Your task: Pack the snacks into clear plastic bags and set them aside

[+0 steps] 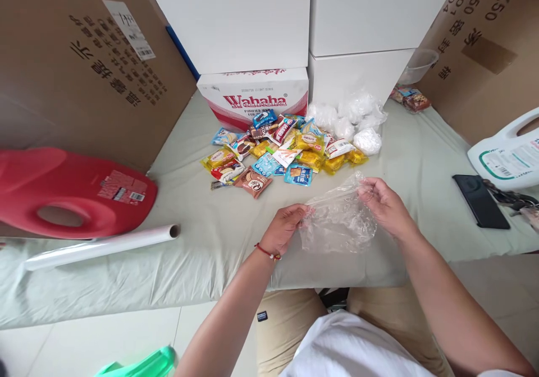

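My left hand [285,228] and my right hand [383,203] both pinch the top edge of a clear plastic bag [337,220], holding it stretched between them above the cloth-covered surface [210,225]. A red string is tied round my left wrist. Just beyond the bag lies a heap of small wrapped snacks [278,150] in yellow, blue and red packets. Several crumpled clear bags [357,116] sit to the right of that heap.
A red plastic jug [71,192] and a roll of clear film [101,247] lie at the left. A Wahaha carton [252,96], white boxes and brown cartons stand behind. A black phone [480,200], keys and a white jug [509,152] lie at the right.
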Demonstrator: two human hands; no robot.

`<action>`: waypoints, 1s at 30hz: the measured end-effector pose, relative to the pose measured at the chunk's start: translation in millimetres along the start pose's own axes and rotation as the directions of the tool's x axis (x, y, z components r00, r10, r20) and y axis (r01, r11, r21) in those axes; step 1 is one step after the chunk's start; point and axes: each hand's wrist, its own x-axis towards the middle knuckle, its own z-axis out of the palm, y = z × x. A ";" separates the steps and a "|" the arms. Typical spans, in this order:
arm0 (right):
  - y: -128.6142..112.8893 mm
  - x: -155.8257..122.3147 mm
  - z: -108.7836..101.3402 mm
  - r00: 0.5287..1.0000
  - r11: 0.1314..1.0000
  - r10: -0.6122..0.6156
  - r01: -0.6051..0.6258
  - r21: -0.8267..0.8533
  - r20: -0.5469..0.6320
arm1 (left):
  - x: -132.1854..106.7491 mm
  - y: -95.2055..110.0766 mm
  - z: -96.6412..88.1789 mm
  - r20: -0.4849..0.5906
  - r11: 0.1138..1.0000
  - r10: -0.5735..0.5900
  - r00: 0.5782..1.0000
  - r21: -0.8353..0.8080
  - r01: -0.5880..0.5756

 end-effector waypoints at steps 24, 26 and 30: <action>14.8 -18.0 6.4 0.890 0.913 0.296 -0.370 0.171 0.346 | -9.7 3.8 -31.2 -0.186 0.976 -0.030 0.982 -0.215 -0.011; 12.8 -12.1 -0.6 0.873 0.890 0.331 -0.415 0.189 0.358 | -13.0 11.9 -38.0 -0.162 0.993 -0.010 0.987 -0.115 -0.009; 12.2 3.9 -16.5 0.858 0.883 0.359 -0.440 0.164 0.367 | -15.6 21.5 -49.0 -0.198 0.994 0.085 0.976 0.083 -0.070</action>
